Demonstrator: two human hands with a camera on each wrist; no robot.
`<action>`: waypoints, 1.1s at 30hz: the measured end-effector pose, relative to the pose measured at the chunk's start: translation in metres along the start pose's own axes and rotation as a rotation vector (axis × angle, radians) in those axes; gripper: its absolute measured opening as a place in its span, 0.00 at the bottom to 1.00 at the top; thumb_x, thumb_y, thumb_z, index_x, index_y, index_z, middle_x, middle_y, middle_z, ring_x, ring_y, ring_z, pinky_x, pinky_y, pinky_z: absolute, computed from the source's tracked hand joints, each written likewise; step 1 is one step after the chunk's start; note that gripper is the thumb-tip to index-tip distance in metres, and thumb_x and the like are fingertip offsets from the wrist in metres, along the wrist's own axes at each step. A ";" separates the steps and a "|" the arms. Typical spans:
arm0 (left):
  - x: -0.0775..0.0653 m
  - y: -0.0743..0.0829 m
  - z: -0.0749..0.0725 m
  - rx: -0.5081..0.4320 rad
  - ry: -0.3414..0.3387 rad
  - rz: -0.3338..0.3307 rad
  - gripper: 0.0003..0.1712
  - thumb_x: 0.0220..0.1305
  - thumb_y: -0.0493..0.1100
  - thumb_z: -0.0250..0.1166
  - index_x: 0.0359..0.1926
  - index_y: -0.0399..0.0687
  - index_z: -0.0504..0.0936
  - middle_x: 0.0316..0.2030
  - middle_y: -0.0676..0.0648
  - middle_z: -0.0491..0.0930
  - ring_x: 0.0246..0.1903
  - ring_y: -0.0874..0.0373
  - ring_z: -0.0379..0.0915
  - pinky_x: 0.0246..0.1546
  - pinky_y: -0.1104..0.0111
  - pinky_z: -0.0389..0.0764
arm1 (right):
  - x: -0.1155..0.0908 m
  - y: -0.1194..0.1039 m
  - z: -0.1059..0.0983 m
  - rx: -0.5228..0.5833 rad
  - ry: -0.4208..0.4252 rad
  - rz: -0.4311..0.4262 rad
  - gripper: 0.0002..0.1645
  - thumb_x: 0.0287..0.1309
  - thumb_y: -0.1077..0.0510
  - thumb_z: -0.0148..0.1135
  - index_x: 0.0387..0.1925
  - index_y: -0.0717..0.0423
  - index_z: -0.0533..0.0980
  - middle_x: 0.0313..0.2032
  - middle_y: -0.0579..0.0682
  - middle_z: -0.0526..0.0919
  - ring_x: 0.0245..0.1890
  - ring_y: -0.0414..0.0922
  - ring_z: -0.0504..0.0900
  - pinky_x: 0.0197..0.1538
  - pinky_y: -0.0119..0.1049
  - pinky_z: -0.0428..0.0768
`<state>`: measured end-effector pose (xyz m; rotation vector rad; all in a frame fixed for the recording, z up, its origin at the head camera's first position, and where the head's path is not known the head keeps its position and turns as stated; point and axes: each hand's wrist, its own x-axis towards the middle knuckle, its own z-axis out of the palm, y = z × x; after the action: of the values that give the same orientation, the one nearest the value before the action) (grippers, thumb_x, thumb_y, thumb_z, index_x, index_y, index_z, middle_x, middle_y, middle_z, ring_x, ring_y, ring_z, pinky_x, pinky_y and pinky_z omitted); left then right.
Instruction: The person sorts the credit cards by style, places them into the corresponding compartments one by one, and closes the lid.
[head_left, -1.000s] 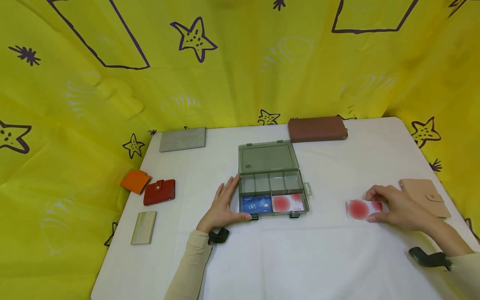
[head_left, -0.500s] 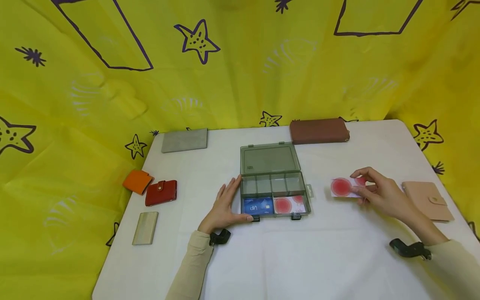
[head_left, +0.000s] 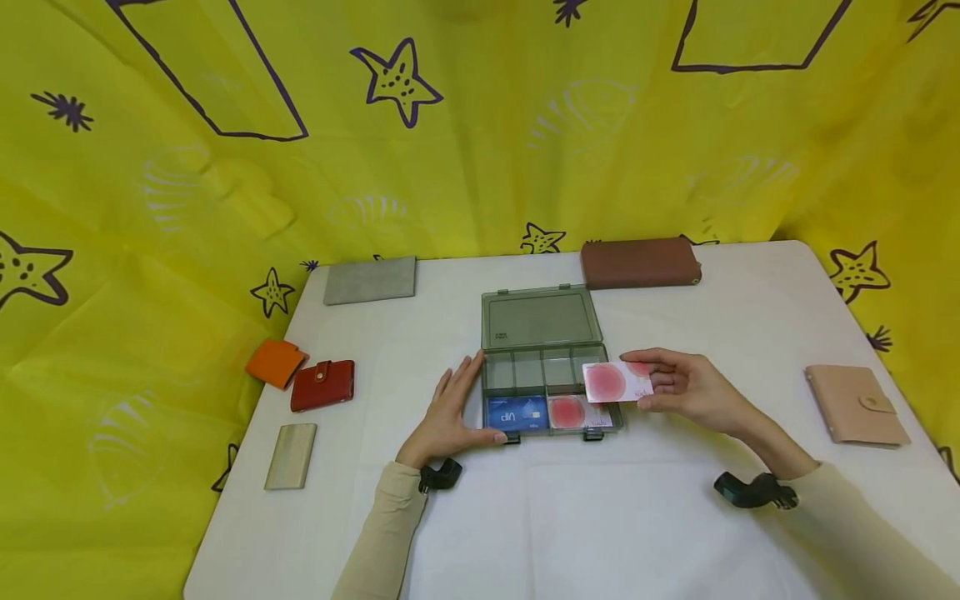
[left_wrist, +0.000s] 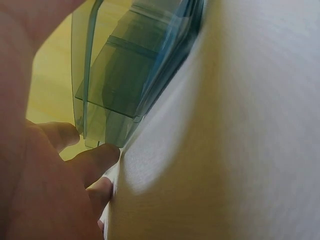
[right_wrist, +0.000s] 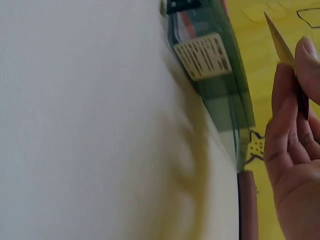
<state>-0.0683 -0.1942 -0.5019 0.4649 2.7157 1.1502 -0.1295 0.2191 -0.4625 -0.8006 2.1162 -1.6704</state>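
An open, see-through green compartment box [head_left: 542, 318] lies mid-table with its lid folded back. A blue VIP card [head_left: 516, 413] and a white card with pink circles [head_left: 566, 412] lie in its front compartments. My left hand [head_left: 444, 423] rests along the box's left side, fingers straight, thumb by the front latch. In the left wrist view its fingertips meet the box wall [left_wrist: 117, 75]. My right hand [head_left: 693, 392] pinches another pink-circle card [head_left: 604, 382] between thumb and fingers, above the box's right part. From the right wrist, that card [right_wrist: 281, 46] appears nearly edge-on.
Behind the box lie a brown wallet [head_left: 640, 263] and a grey flat case [head_left: 371, 280]. To the left are orange [head_left: 275, 363] and red [head_left: 324, 385] wallets and a pale beige block [head_left: 291, 456]. A beige snap wallet [head_left: 855, 405] lies far right.
My right hand has lifted the pink-circle card from near the beige wallet and carried it left to the box. The left hand stays at the box's side.
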 end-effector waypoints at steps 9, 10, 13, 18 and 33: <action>-0.001 0.000 0.000 -0.009 -0.007 -0.006 0.77 0.50 0.62 0.83 0.88 0.56 0.40 0.86 0.47 0.48 0.86 0.51 0.36 0.86 0.48 0.30 | 0.009 0.007 0.031 -0.251 0.014 -0.061 0.36 0.51 0.64 0.83 0.62 0.52 0.81 0.61 0.50 0.81 0.55 0.37 0.73 0.45 0.34 0.75; 0.000 0.000 0.000 -0.007 -0.008 -0.010 0.78 0.50 0.62 0.83 0.88 0.56 0.40 0.86 0.48 0.48 0.86 0.52 0.35 0.86 0.49 0.30 | 0.010 0.008 0.034 -0.284 0.020 -0.063 0.36 0.49 0.61 0.85 0.62 0.49 0.82 0.64 0.52 0.79 0.60 0.38 0.71 0.50 0.35 0.75; 0.000 -0.001 0.000 0.001 -0.011 -0.022 0.78 0.49 0.62 0.83 0.88 0.58 0.39 0.86 0.49 0.47 0.86 0.53 0.34 0.86 0.50 0.29 | 0.012 0.009 0.039 -0.350 0.032 -0.067 0.38 0.45 0.56 0.88 0.61 0.46 0.83 0.71 0.56 0.73 0.70 0.50 0.64 0.62 0.49 0.73; 0.000 -0.001 0.000 0.001 -0.007 -0.022 0.78 0.49 0.62 0.84 0.88 0.58 0.39 0.86 0.49 0.47 0.86 0.54 0.34 0.86 0.50 0.30 | 0.016 0.007 0.039 -0.399 0.040 -0.095 0.47 0.44 0.53 0.89 0.67 0.52 0.79 0.78 0.62 0.63 0.75 0.67 0.58 0.64 0.73 0.68; 0.000 -0.001 -0.001 0.006 0.000 -0.014 0.78 0.50 0.61 0.84 0.88 0.57 0.39 0.86 0.50 0.47 0.86 0.53 0.35 0.86 0.50 0.31 | 0.046 0.031 0.007 0.147 -0.098 0.044 0.61 0.62 0.74 0.67 0.85 0.63 0.39 0.80 0.79 0.47 0.75 0.32 0.63 0.69 0.18 0.70</action>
<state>-0.0683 -0.1958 -0.5024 0.4456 2.7184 1.1385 -0.1685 0.1903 -0.4907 -0.7689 1.9077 -1.7047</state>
